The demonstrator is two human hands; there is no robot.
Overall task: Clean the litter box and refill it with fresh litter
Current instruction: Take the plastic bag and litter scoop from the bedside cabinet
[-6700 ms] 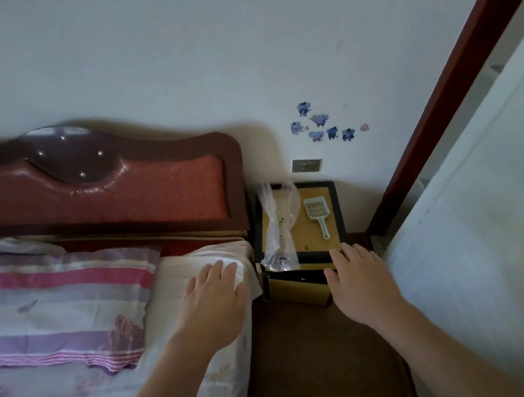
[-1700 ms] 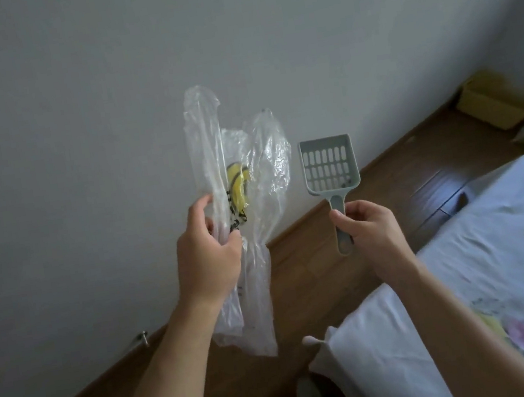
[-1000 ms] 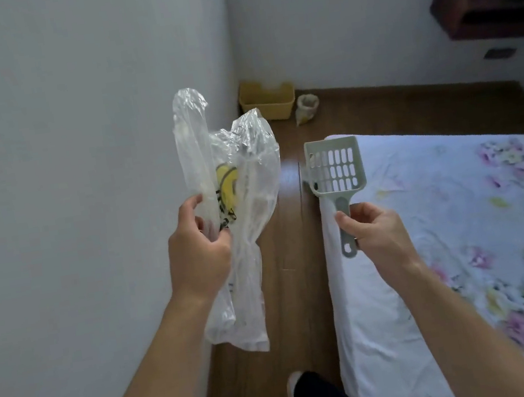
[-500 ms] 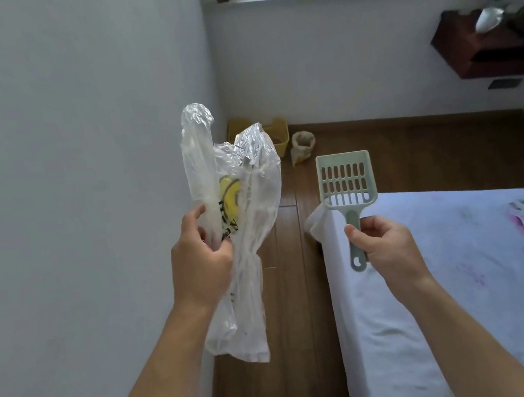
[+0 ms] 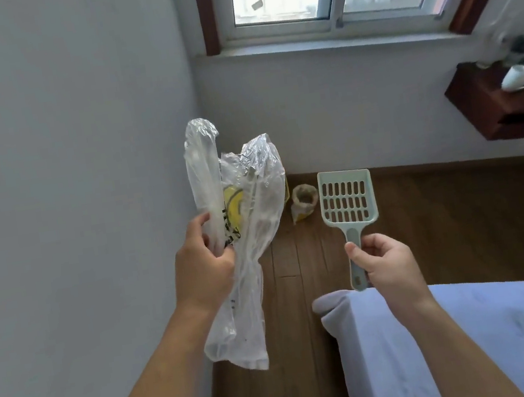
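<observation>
My left hand (image 5: pixel 204 270) grips a clear plastic bag (image 5: pixel 242 234) with a yellow print, held upright at chest height. My right hand (image 5: pixel 385 261) holds the handle of a pale green slotted litter scoop (image 5: pixel 347 201), blade up. Far ahead on the wooden floor, by the wall under the window, stands an open litter sack (image 5: pixel 303 201) with its top rolled down. A sliver of the yellow litter box (image 5: pixel 286 191) shows to the left of the sack; the plastic bag hides the rest of it.
A white wall runs along the left. A bed with a pale floral sheet (image 5: pixel 459 339) fills the lower right, leaving a narrow strip of wood floor (image 5: pixel 297 294) between it and the wall. A dark wooden shelf (image 5: pixel 503 107) with a white cup sits at upper right.
I have picked up the bag and scoop from the bedside table, turned around and walked along the bed. The sack and the window now sit closer and more centred.
</observation>
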